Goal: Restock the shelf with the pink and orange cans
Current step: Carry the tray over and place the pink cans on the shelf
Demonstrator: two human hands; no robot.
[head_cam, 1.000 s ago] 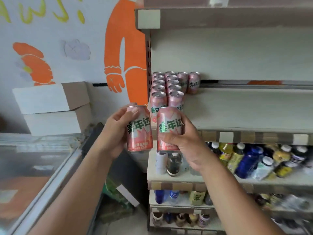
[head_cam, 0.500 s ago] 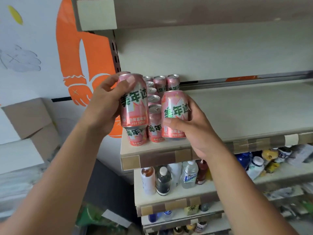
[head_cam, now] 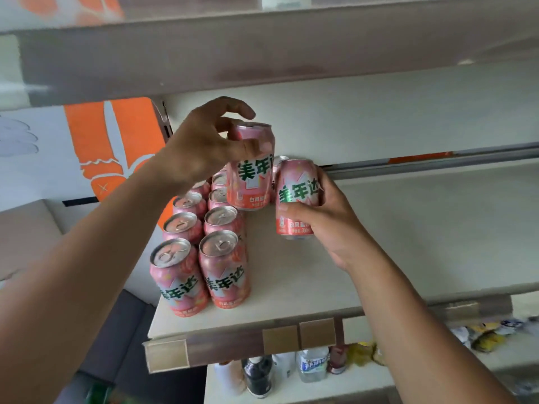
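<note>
Over the back of the shelf, two pink cans are in hand. The left can hangs upright above the rear of the stocked rows, pinched near its rim by the left hand. The right can is just at its 4 o'clock, wrapped round the body by the right hand; whether its base touches the board I cannot tell. Both rows run from the front edge at 7 o'clock back toward 12, with bare board at their 3 o'clock. I judge each can should go down flat beside the rows, label forward, touching its neighbours without knocking them. With the upper shelf close overhead, lowering straight seems safer than tilting.
</note>
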